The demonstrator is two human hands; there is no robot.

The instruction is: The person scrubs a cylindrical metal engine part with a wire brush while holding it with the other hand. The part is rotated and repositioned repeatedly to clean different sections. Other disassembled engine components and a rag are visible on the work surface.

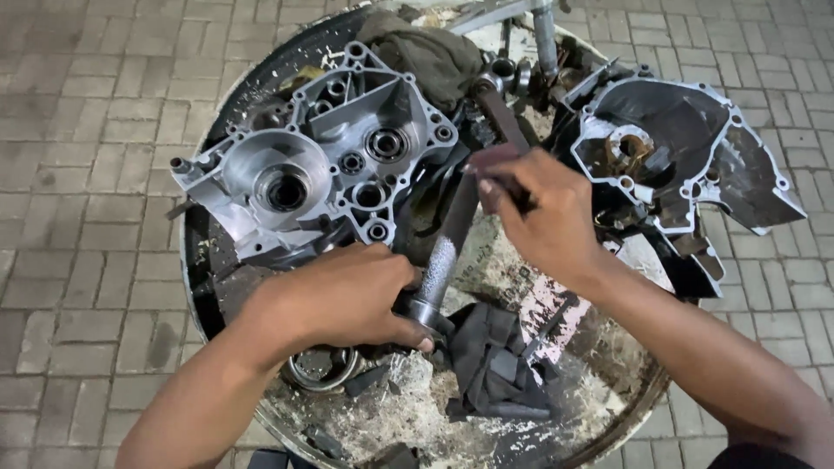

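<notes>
The left hand reaches in from the lower left, knuckles up, fingers curled around the lower end of a long grey metal shaft where it meets a dark socket-like piece. The right hand comes in from the lower right, forearm stretched across the worktop, fingers closed on a dark reddish tool handle near the shaft's upper end. The shaft lies slanted between both hands. Just left of it sits a silver engine case half with bearings showing; to the right lies a darker case cover. A black rag lies below the shaft. All rests on a round, grimy worktop standing on brick paving.
</notes>
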